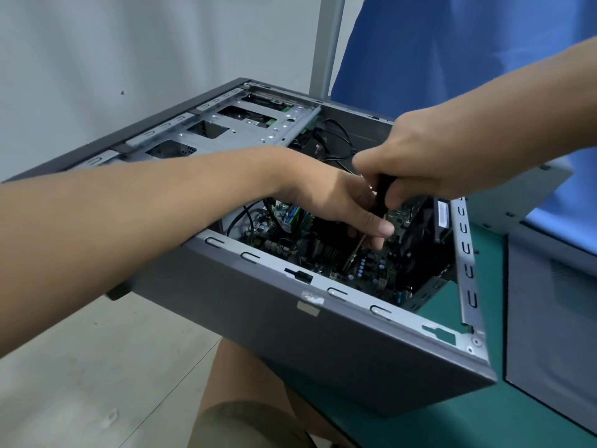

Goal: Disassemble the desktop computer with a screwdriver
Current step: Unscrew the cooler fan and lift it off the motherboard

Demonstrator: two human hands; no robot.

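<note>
Open desktop computer [323, 334] lies on its side on the bench [484, 415], near edge overhanging. Screwdriver [353, 253] tip on motherboard [371, 270], mid-case, clear of walls. R hand [429, 156] fingers wrap the handle; L hand [336, 202] fingers pinch the shaft.

Left forearm comes in from the left, wrist dropped. Left grip [337, 202] has fingers pointing down, thumb and fingertips pinching the screwdriver [379, 195] shaft. Right arm enters from upper right. Right grip [433, 156] is knuckles-up, fingers curled round the black handle, just above the left grip.
</note>
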